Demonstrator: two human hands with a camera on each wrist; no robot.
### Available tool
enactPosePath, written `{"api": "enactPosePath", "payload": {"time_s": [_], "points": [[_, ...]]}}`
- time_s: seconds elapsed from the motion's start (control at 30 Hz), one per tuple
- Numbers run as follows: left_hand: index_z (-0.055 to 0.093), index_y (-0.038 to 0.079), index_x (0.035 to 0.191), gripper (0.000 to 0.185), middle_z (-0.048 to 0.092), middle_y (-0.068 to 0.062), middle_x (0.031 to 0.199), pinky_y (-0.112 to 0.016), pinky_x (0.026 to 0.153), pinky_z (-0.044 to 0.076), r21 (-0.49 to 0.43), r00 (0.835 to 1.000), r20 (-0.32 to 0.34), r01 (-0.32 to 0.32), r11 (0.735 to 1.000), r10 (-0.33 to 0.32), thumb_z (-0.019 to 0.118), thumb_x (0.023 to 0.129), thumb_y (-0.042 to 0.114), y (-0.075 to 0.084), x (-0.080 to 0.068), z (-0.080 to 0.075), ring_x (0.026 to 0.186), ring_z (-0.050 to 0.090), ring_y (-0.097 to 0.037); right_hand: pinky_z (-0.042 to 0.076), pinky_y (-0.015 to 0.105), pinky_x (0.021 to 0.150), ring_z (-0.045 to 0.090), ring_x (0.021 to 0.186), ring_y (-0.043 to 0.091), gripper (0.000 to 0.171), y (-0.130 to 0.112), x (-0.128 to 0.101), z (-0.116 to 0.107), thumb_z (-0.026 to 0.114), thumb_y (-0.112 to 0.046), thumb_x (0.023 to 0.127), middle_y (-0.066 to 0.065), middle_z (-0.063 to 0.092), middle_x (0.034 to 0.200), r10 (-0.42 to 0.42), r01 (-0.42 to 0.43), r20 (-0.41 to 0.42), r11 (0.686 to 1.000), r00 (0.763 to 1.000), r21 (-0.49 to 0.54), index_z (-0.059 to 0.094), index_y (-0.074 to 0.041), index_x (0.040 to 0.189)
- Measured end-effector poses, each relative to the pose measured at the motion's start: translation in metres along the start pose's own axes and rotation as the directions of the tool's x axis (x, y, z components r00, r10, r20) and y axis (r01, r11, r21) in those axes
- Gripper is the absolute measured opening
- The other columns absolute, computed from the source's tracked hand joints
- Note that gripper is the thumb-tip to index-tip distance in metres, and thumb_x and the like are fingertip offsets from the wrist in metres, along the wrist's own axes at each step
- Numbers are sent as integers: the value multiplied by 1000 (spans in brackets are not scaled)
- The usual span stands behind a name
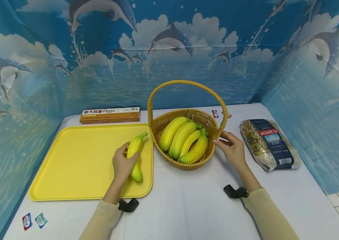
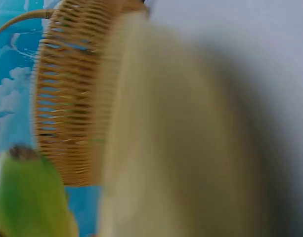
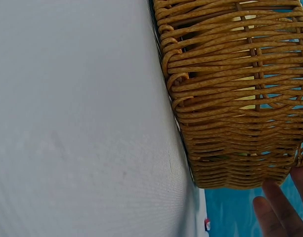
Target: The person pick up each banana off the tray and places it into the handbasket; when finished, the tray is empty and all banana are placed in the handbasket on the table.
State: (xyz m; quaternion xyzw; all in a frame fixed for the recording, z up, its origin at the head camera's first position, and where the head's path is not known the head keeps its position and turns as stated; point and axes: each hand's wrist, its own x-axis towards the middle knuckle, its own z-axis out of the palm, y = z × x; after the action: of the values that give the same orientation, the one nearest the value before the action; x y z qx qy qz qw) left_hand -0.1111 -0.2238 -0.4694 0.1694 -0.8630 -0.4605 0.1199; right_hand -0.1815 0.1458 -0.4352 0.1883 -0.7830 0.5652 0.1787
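My left hand [image 1: 123,162] grips a yellow banana [image 1: 137,145] with green ends, over the right end of a yellow tray [image 1: 76,160]. A green banana tip [image 2: 30,192] shows low in the left wrist view, where a large blurred tan shape hides much. Right of the tray stands a wicker basket [image 1: 188,166] with a tall handle and several bananas [image 1: 181,138] inside. The thumb and fingers of my right hand [image 1: 232,148] hold the basket's right rim near the handle's foot. In the right wrist view, fingertips [image 3: 277,210] lie against the wicker wall [image 3: 235,108].
A pasta box [image 1: 109,116] lies behind the tray. To the right is an AGNESI pasta bag [image 1: 270,144]. Small wrapped candies lie at the front left [image 1: 27,221] and behind the basket [image 1: 215,114]. A dolphin-print curtain [image 1: 169,66] borders the white table.
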Motion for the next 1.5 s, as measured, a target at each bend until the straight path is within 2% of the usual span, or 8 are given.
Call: {"api": "enactPosePath", "payload": {"time_s": [0.17, 0.33, 0.53, 0.7, 0.93, 1.07, 1.17, 1.5], "points": [[56, 10, 138, 58, 59, -16, 116, -34, 77, 42, -46, 999, -10, -36, 998, 36, 73, 83, 18, 30, -9, -22, 94, 52, -27, 56, 26, 83, 61, 101, -6, 42, 0, 1, 1, 70, 15, 79, 34, 62, 106, -16, 16, 3, 1000, 1000, 5, 61, 16, 120], [59, 11, 136, 59, 60, -14, 114, -34, 77, 47, -91, 988, -13, -157, 983, 157, 77, 80, 16, 69, -20, -28, 93, 56, -27, 56, 28, 84, 61, 101, -8, 43, 1, 1, 0, 71, 13, 80, 33, 63, 108, -2, 2, 9, 1000, 1000, -3, 61, 14, 121], [59, 15, 136, 61, 57, -13, 110, -35, 76, 46, -113, 941, 67, -322, 940, 331, 75, 79, 25, 118, -19, 5, 90, 55, -26, 56, 28, 83, 60, 101, -8, 42, 1, -1, 0, 71, 13, 80, 32, 63, 107, 13, -13, 3, 1000, 1000, 1, 61, 14, 121], [57, 16, 138, 62, 60, -12, 114, -41, 79, 42, -78, 911, 122, -386, 919, 393, 74, 80, 27, 145, -3, 45, 94, 55, -27, 56, 30, 84, 60, 100, -10, 42, -1, -2, 1, 71, 12, 80, 30, 64, 108, 23, -23, 1, 1000, 1000, -3, 61, 14, 121], [62, 15, 133, 55, 63, -11, 110, -39, 75, 43, 1, 894, 182, -416, 909, 409, 73, 81, 28, 151, 12, 91, 93, 55, -25, 56, 28, 83, 61, 100, -9, 42, 1, -2, 0, 71, 13, 80, 33, 63, 107, 10, -10, 4, 1000, 1000, 4, 61, 15, 121], [64, 15, 131, 53, 67, -9, 113, -42, 85, 43, 23, 892, 209, -414, 910, 401, 75, 81, 28, 149, 14, 109, 99, 59, -25, 56, 25, 84, 61, 101, -8, 41, 2, 0, -1, 71, 12, 80, 32, 63, 107, -1, 1, 3, 1000, 1000, -6, 61, 15, 120], [66, 16, 129, 52, 69, -7, 115, -43, 91, 42, 59, 898, 203, -409, 911, 390, 76, 80, 30, 147, 13, 117, 102, 60, -25, 56, 24, 83, 61, 101, -8, 41, 2, 0, -1, 71, 12, 80, 31, 63, 106, 3, -3, 4, 1000, 1000, -7, 61, 14, 121], [66, 21, 129, 52, 65, -7, 112, -42, 84, 37, 119, 929, 183, -345, 931, 321, 78, 80, 34, 147, 13, 124, 101, 58, -24, 56, 27, 83, 61, 101, -7, 41, 2, 0, -1, 71, 13, 80, 33, 63, 106, -12, 12, 5, 1000, 1000, 9, 61, 16, 120]]}}
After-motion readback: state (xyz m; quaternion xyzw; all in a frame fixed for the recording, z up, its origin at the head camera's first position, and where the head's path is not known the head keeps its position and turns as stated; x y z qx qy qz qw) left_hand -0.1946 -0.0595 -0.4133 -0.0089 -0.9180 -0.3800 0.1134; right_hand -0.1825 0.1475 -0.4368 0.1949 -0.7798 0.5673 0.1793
